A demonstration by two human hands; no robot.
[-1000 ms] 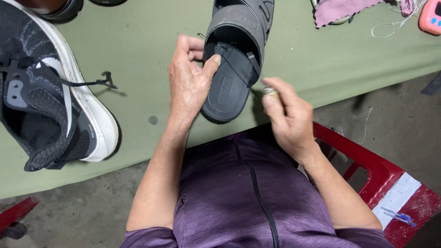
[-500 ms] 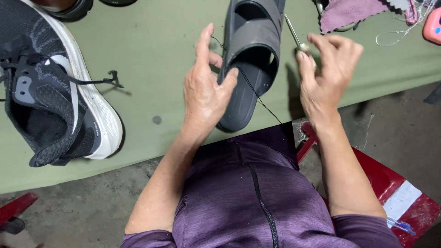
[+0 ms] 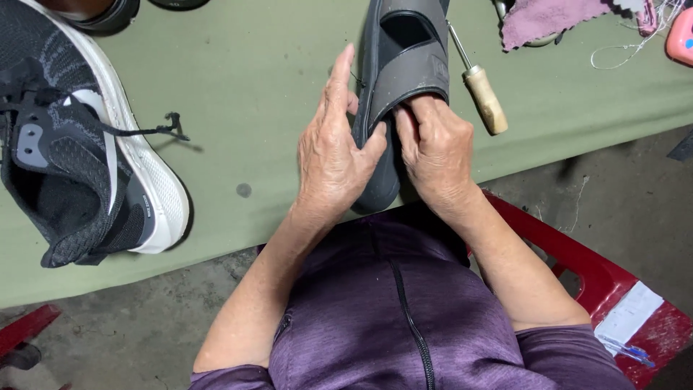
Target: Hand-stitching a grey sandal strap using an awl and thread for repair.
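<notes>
Hands clamped on grey sandal (image 3: 404,65): left hand (image 3: 333,162) steadies its side, right hand (image 3: 437,155) fingers tucked under its strap, awl (image 3: 478,83) parked just right of it.

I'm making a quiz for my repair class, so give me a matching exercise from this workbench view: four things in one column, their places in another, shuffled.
Things:
1. grey sandal
2. awl with wooden handle
3. black and white sneaker
4. pink cloth

Places:
A. far left of the green table
B. top right, at the table's far edge
C. between the left hand and right hand
D. lying just right of the sandal

Pairs: 1-C, 2-D, 3-A, 4-B
</notes>
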